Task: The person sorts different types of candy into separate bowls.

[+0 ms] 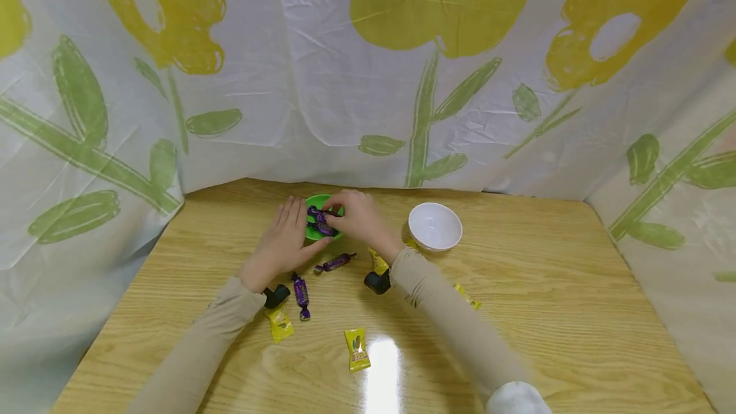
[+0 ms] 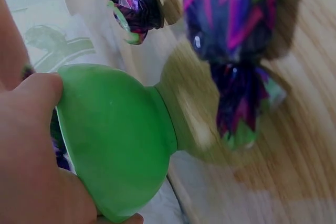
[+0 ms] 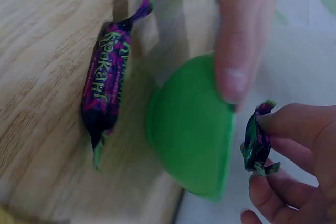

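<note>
the left hand (image 1: 282, 235) grasps the green bowl (image 2: 115, 135) at nine o'clock, likely to steady it while the right hand (image 1: 359, 217), from three, pinches a purple twist-wrapped candy (image 3: 256, 144).

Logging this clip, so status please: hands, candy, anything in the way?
Left hand against green bowl. Right hand pinching purple candy at bowl's mouth. Nothing seen blocking; loose candies nearby.
</note>
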